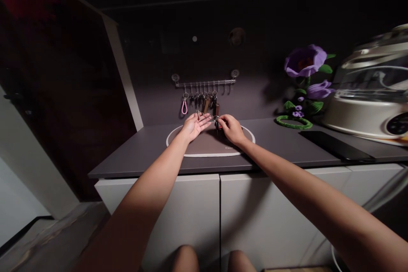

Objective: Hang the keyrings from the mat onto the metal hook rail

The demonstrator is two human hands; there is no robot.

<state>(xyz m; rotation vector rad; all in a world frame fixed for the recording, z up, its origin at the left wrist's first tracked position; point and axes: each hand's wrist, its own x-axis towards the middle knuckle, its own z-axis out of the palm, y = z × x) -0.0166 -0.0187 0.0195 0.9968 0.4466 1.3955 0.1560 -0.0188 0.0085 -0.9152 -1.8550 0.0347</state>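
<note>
My right hand pinches a bunch of keys over the mat, its fingers closed around part of them. A metal ring shows at its fingertips. My left hand is turned palm up beside it, fingers stretched and apart. A thin metal piece, perhaps a clasp or short chain, lies across the left fingers toward the ring; its exact shape is too small to tell. Behind both hands, several keys and a pink loop keychain hang from a clear hook rail on the wall.
An oval brown mat with a white rim lies on the dark countertop. To the right are a purple flower decoration, a black phone-like slab and a cream appliance. White cabinet doors stand below; a dark door is left.
</note>
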